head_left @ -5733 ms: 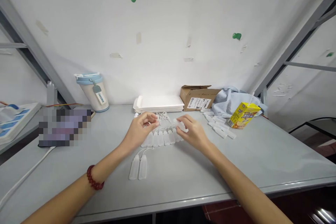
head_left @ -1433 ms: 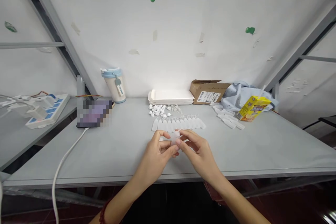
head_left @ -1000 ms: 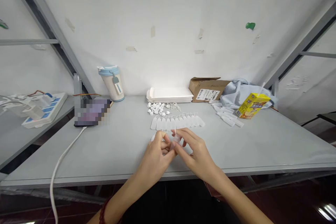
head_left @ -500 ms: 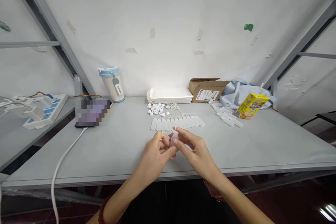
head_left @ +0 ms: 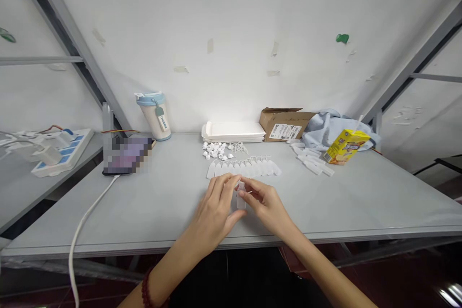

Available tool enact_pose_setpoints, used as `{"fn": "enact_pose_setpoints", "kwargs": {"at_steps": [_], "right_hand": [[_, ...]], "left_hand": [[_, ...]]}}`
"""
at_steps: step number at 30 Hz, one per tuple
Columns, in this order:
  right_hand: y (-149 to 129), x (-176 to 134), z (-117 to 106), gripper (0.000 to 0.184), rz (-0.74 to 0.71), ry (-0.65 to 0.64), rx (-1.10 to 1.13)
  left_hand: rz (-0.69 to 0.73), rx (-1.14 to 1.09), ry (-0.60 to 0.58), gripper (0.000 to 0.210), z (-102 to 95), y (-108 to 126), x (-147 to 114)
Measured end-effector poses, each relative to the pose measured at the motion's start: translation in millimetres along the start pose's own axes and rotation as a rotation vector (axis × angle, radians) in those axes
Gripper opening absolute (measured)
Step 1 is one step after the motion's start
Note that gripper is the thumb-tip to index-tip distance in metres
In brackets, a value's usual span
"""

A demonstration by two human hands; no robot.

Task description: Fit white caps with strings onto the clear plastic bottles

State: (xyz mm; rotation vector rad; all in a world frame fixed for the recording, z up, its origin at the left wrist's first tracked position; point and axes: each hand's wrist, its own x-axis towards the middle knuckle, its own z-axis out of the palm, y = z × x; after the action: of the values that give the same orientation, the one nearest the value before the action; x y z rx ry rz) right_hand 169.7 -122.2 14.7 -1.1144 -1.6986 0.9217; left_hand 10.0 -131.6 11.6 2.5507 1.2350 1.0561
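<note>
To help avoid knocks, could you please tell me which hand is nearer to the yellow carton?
Right: the right hand is to the left of the yellow carton and nearer the camera; the left hand, also nearer the camera, is farther left.

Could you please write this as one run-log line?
left hand: at small bottle, grip unclear | right hand: pinching it | beyond: bottle row

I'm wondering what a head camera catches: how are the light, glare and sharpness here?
Head view: wall brightest just above the white stack; glare at the lower right corner; phone screen pixelated; small bottle in the right hand pale, its detail hard to make out; metal uprights leaning outward, perhaps lens distortion.
</note>
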Motion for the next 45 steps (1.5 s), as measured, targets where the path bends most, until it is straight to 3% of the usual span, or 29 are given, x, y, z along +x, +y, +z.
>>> {"fn": "enact_pose_setpoints", "kwargs": {"at_steps": [8, 15, 25, 36, 45], "right_hand": [[3, 2, 2, 0.037, 0.078, -0.014, 0.056], [4, 2, 4, 0.036, 0.047, -0.040, 0.040], [1, -1, 12, 0.048, 0.035, -0.103, 0.041], [-2, -3, 6, 0.026, 0.019, -0.210, -0.075], [-1, -3, -3, 0.029, 0.005, -0.334, -0.146]], "left_hand": [[0.081, 0.045, -0.062, 0.046, -2.7, -7, 3], [0.067, -0.002, -0.059, 0.039, -6.0, -8, 4], [-0.007, 0.027, -0.059, 0.035, -11.6, -11, 7], [-0.100, -0.042, -0.193, 0.025, -18.3, -15, 9], [-0.161, -0.115, -0.275, 0.028, -25.9, -15, 10]]}}
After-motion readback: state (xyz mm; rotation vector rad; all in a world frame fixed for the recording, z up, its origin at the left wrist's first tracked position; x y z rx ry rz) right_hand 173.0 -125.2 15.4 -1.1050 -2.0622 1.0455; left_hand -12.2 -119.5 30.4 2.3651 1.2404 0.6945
